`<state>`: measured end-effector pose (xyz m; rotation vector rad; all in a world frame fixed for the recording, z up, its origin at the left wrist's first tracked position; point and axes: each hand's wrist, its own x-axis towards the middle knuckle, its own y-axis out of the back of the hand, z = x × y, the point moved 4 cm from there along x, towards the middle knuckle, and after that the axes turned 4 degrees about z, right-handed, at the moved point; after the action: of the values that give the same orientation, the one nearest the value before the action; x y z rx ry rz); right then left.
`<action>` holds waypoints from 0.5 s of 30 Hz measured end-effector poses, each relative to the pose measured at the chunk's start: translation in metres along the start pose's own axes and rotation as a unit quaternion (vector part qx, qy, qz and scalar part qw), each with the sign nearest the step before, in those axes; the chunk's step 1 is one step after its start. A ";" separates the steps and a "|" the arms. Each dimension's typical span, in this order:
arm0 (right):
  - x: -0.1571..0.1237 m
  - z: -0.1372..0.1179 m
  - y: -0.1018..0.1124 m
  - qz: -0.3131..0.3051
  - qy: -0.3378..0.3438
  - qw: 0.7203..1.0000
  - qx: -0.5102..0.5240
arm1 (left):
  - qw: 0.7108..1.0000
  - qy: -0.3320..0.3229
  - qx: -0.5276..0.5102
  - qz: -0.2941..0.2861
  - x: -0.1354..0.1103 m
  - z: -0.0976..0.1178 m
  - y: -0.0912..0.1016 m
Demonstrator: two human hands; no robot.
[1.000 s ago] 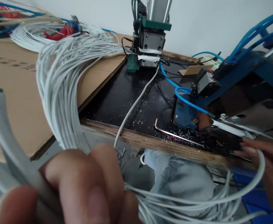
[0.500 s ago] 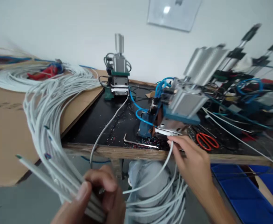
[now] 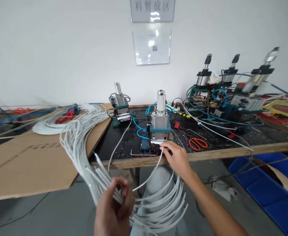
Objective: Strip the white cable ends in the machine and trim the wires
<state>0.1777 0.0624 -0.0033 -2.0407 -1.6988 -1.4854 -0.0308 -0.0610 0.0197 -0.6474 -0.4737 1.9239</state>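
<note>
Just below the frame's centre, the right hand is pinching a white cable near its upper end, at the front of a pneumatic machine on the counter. The cable's long axis is rising steeply there, its lower stretch curving down leftward. The fingers are hiding the tip, so contact is staying unclear. The left hand, lower centre, is loosely gripping a cable bundle, farther from the machine.
</note>
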 end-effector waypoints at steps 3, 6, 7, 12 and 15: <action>0.002 -0.001 0.000 -0.017 -0.008 1.000 0.016 | 1.000 -0.027 0.002 0.003 -0.007 0.002 -0.006; 0.005 0.001 -0.003 -0.022 -0.014 0.999 0.030 | 0.999 -0.042 -0.001 0.003 -0.015 0.007 -0.012; 0.005 0.002 -0.004 -0.021 -0.017 0.999 0.034 | 0.999 -0.046 -0.001 0.001 -0.018 0.009 -0.013; 0.005 0.007 -0.008 -0.012 -0.026 0.998 0.057 | 0.999 -0.044 0.002 -0.013 -0.022 0.016 -0.009; 0.005 0.008 -0.007 -0.006 -0.029 0.998 0.060 | 0.999 -0.025 0.011 -0.019 -0.017 0.017 0.002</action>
<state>0.1767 0.0732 -0.0076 -2.0323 -1.7790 -1.3057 -0.0372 -0.0786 0.0358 -0.5731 -0.4925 1.9096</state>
